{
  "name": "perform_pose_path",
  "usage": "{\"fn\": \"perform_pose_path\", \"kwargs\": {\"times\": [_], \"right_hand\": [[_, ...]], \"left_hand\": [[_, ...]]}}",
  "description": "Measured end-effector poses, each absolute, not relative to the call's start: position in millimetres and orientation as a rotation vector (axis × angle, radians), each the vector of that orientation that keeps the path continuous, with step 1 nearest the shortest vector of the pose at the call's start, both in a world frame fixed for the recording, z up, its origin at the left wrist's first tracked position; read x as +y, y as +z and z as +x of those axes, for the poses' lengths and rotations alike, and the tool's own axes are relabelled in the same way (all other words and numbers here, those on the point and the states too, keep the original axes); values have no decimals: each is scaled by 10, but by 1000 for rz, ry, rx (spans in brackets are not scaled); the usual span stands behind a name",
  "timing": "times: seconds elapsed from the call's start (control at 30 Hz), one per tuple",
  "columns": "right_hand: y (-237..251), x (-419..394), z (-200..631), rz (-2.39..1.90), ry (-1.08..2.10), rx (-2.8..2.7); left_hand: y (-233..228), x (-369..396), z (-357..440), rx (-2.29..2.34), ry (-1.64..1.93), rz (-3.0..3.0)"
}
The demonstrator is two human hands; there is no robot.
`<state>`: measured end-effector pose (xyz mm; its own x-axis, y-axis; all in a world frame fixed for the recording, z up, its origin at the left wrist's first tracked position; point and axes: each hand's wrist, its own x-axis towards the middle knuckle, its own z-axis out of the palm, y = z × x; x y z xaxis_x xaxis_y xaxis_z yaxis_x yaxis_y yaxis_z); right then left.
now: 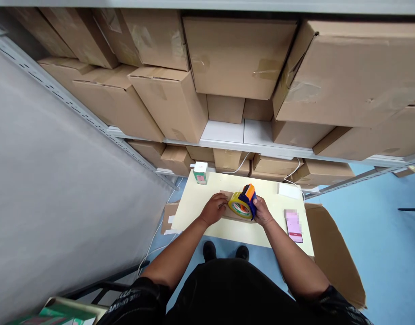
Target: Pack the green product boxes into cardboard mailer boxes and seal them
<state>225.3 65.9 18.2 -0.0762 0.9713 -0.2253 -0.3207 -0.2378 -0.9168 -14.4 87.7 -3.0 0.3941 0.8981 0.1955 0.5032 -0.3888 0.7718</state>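
A small pale yellow table (197, 212) is seen from above, standing on a light blue floor (380, 234) in front of a metal shelf (234, 135). The shelf is filled with many brown cardboard boxes (237, 58), stacked on the upper and the lower level. On the left side, a grey wall (41, 180) is seen.

In the middle of the table, a small flat cardboard box (229, 203) is placed. It is touched by the left hand (214, 208), which lies on its left edge with the fingers bent; whether the box is really gripped cannot be told. A tape dispenser (244, 204) with a yellow roll and an orange and blue handle is held by the right hand (261, 211), whose fingers are closed around the handle. The dispenser is resting on top of the small box.

At the far left corner of the table, a small white and green carton (200, 173) is standing upright. At the far right corner, a white flat object (288, 189) is lying. Near the right edge, a phone (293, 225) with a pink screen is placed, well apart from the hands. White cables (292, 174) are hanging behind the table.

On the floor beside the table at the right, a large flattened sheet of cardboard (332, 253) is lying. Under the table edge, two black shoes (226, 250) are visible.
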Motion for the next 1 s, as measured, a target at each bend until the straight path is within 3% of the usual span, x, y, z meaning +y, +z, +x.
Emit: {"fn": "perform_pose_path", "kwargs": {"times": [0.13,0.4,0.67,1.0], "right_hand": [[152,650,2268,-1147,1536,-884],[26,626,2289,-1133,1502,-962],[-52,633,2305,-1047,1535,-952],[-43,646,2343,-1071,1555,-969]], "left_hand": [[227,829,-143,1325,765,1897],[649,833,5,1318,246,736],[673,732,94,1260,534,379],[559,824,27,1469,668,615]]}}
